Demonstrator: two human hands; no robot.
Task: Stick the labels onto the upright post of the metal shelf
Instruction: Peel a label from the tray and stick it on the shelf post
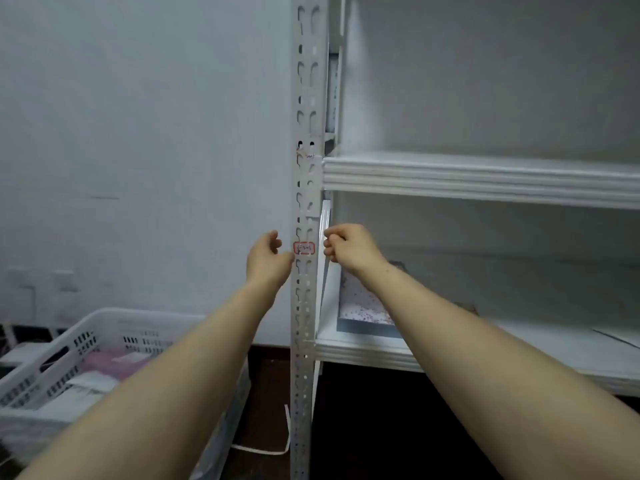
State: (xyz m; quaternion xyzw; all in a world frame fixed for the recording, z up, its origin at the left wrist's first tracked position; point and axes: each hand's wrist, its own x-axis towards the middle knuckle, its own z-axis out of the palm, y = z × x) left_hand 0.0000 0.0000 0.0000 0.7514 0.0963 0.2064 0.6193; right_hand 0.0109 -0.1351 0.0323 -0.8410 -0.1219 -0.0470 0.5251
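A small rounded-rectangle label with a red border sits flat on the pale metal post, its long axis lying across the upright, slot-punched strip. Its writing is too blurred to read. The left hand hangs loosely curled, thumb at the post's edge. The right hand has its fingers curled just beside the label; whether it pinches anything cannot be told.

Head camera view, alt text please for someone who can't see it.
A red-bordered label sits on the perforated upright post of a white metal shelf, with the left hand and right hand either side. A white basket stands lower left.
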